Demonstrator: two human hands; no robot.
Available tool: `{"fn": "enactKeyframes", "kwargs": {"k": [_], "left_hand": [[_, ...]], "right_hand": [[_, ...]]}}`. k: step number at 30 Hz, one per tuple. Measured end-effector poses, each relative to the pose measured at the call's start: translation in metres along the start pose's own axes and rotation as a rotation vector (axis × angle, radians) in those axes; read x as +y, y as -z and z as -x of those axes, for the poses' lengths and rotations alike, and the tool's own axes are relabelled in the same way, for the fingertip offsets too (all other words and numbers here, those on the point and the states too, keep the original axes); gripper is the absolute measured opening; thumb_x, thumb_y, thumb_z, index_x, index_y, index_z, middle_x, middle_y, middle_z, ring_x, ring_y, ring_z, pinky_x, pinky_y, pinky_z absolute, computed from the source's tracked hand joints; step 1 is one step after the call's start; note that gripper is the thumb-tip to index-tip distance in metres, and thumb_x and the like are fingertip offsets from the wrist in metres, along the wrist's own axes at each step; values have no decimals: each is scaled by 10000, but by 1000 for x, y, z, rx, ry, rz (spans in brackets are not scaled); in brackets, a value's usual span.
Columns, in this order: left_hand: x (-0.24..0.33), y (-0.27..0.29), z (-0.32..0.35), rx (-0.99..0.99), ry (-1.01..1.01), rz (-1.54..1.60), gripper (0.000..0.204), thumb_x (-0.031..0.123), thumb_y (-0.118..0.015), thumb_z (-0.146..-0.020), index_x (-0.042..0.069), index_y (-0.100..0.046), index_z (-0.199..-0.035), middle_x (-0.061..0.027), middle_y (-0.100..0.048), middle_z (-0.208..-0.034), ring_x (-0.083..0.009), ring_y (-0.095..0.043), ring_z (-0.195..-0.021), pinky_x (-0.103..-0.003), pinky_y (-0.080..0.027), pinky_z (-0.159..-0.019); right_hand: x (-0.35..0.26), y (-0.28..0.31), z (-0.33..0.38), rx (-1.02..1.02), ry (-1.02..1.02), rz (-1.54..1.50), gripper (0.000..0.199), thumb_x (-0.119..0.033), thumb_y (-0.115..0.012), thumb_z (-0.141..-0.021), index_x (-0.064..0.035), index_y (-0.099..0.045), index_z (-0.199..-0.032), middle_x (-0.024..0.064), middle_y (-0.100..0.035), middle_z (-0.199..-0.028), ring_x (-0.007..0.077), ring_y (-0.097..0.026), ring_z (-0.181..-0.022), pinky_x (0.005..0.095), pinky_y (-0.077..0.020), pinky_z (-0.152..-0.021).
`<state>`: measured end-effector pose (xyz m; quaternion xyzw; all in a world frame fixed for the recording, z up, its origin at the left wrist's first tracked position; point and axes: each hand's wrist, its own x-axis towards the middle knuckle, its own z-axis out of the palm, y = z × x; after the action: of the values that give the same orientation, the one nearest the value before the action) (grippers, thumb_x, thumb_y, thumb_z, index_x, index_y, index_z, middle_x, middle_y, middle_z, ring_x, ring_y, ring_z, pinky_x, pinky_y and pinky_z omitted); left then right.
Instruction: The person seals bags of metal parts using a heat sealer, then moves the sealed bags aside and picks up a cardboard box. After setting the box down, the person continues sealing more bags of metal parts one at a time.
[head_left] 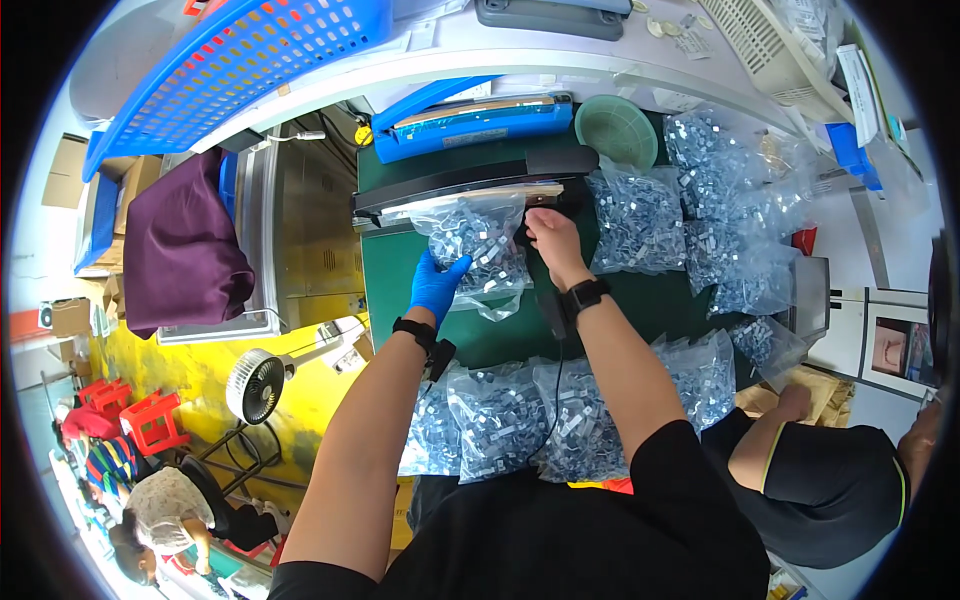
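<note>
A clear plastic bag (pixel 478 246) of small metal-looking parts lies with its top edge at a long black bag sealer (pixel 460 184). My left hand (pixel 437 287), in a blue glove, grips the bag's lower left side, thumb on top. Bare and curled closed, my right hand (pixel 555 243) is by the bag's upper right corner, just below the sealer's right end. What its fingers pinch, if anything, is hidden. Behind the black sealer stands a blue sealer (pixel 470 135) with its arm raised.
Filled bags (pixel 500 420) line the table's near edge; more bags (pixel 715 180) are piled at the right. A green bowl (pixel 617 133) sits at the back. A blue basket (pixel 240 75) rests on the shelf above. A co-worker (pixel 825 480) is close at my right; a fan (pixel 255 385) stands left.
</note>
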<state>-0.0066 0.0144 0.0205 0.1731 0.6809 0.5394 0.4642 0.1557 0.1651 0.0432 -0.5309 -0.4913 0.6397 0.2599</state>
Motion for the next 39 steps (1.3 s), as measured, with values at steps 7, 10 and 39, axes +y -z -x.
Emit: {"fn": "enactKeyframes", "kwargs": {"k": [7, 10, 39], "left_hand": [[-4, 4, 5, 26, -54, 22, 525, 211, -747, -842, 48, -494, -1272, -75, -632, -1118, -172, -602, -984, -311, -488, -858], [3, 3, 6, 13, -29, 2, 511, 209, -751, -840, 31, -510, -1254, -77, -629, -1135, -174, -606, -989, -299, -487, -861], [25, 29, -51, 278, 95, 309, 156, 190, -672, -897, 62, -649, -984, 10, -618, -828, -105, -530, -738, -272, -435, -697]], "right_hand": [[-18, -28, -6, 49, -47, -202, 179, -156, -676, -885, 17, -676, -933, 36, -670, -848, 112, -583, -723, 245, -449, -701], [-19, -32, -12, 72, -77, -219, 146, -130, -683, -879, 15, -673, -877, 33, -667, -811, 111, -583, -713, 242, -446, -690], [5, -39, -27, 167, 299, -128, 115, -60, -726, -807, 39, -689, -853, 30, -674, -739, 85, -601, -651, 234, -479, -627]]}}
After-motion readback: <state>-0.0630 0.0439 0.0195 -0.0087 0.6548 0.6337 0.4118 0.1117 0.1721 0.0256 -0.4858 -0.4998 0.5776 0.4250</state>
